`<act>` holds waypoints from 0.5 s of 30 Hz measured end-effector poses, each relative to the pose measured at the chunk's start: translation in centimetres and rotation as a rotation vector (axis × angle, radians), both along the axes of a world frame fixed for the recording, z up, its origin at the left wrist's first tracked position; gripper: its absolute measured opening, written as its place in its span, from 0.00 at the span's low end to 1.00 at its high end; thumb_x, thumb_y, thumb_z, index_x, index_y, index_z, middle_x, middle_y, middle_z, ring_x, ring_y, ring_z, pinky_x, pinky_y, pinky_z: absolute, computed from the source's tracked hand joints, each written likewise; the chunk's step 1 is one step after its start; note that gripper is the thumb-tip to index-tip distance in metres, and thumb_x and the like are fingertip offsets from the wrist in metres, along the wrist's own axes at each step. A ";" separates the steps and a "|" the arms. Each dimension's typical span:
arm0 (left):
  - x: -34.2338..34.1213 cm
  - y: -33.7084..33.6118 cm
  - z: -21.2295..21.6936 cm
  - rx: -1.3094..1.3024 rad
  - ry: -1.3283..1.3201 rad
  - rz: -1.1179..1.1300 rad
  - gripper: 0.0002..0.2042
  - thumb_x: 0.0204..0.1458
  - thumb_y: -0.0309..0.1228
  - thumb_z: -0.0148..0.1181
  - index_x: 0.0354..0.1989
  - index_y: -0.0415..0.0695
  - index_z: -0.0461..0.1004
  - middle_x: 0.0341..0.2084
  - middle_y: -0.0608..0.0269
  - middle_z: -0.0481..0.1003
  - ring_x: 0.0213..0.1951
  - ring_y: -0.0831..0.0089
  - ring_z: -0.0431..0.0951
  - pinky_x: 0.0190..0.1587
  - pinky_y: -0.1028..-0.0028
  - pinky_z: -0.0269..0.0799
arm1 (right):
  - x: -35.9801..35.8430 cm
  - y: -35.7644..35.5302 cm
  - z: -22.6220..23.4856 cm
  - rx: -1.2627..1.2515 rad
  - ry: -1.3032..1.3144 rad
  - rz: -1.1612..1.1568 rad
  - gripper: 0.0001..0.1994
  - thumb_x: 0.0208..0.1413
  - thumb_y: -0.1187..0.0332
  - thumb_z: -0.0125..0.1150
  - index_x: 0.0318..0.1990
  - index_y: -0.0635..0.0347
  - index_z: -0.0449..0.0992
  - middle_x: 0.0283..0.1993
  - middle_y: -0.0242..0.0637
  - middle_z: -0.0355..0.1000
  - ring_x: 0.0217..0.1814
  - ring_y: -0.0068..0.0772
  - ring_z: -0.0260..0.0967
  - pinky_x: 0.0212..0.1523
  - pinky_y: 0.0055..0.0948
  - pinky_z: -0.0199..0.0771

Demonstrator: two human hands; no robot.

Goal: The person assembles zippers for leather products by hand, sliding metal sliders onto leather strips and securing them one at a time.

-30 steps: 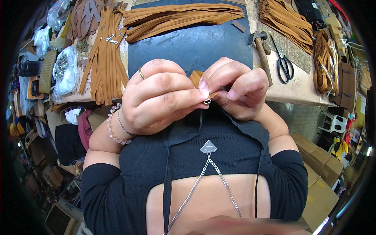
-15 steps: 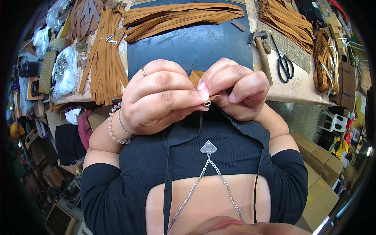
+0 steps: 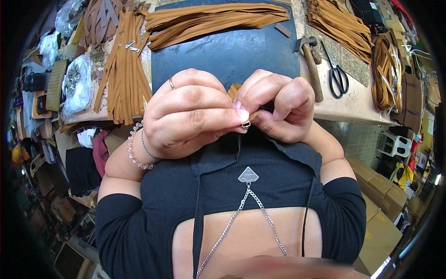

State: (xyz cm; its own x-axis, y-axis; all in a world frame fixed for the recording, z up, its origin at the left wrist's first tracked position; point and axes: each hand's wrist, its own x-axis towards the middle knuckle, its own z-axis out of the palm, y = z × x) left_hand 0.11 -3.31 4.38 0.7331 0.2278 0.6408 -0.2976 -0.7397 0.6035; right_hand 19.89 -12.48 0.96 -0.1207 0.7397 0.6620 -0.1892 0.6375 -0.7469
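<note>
Nothing has moved: both hands [image 3: 232,116] stay pinched shut on a tan strap [image 3: 234,90] with metal clip [image 3: 246,124].

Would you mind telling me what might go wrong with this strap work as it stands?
The small metal clip is pinched only at fingertip grip between the left hand and right hand, held above the lap, so it might slip and drop. The strap is mostly hidden, so misalignment could go unnoticed.
</note>
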 end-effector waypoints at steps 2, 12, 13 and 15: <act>0.0 0.0 0.0 0.003 0.002 0.002 0.12 0.44 0.26 0.71 0.39 0.45 0.80 0.35 0.65 0.76 0.37 0.65 0.77 0.40 0.70 0.75 | 0.0 0.0 -0.1 0.000 0.006 0.008 0.15 0.52 0.85 0.61 0.33 0.54 0.62 0.40 0.45 0.75 0.41 0.40 0.73 0.43 0.36 0.72; 0.1 0.1 -0.2 -0.007 -0.009 -0.012 0.13 0.44 0.26 0.71 0.40 0.45 0.79 0.35 0.65 0.76 0.37 0.65 0.77 0.40 0.70 0.75 | 0.0 0.1 -0.1 0.020 0.009 0.017 0.15 0.52 0.85 0.60 0.31 0.54 0.62 0.41 0.44 0.75 0.44 0.41 0.74 0.44 0.36 0.74; 0.1 0.1 -0.2 -0.009 -0.008 -0.012 0.13 0.44 0.26 0.71 0.40 0.45 0.79 0.35 0.65 0.76 0.37 0.65 0.77 0.40 0.70 0.75 | 0.0 0.1 -0.2 0.016 0.018 0.021 0.15 0.53 0.85 0.60 0.31 0.54 0.62 0.40 0.44 0.75 0.44 0.41 0.74 0.44 0.36 0.74; 0.1 0.1 -0.3 -0.012 -0.018 -0.016 0.13 0.44 0.27 0.71 0.40 0.45 0.79 0.34 0.65 0.75 0.37 0.65 0.77 0.40 0.70 0.76 | -0.1 0.1 -0.2 0.014 0.021 0.021 0.15 0.53 0.85 0.60 0.31 0.54 0.62 0.40 0.44 0.75 0.43 0.41 0.74 0.44 0.36 0.74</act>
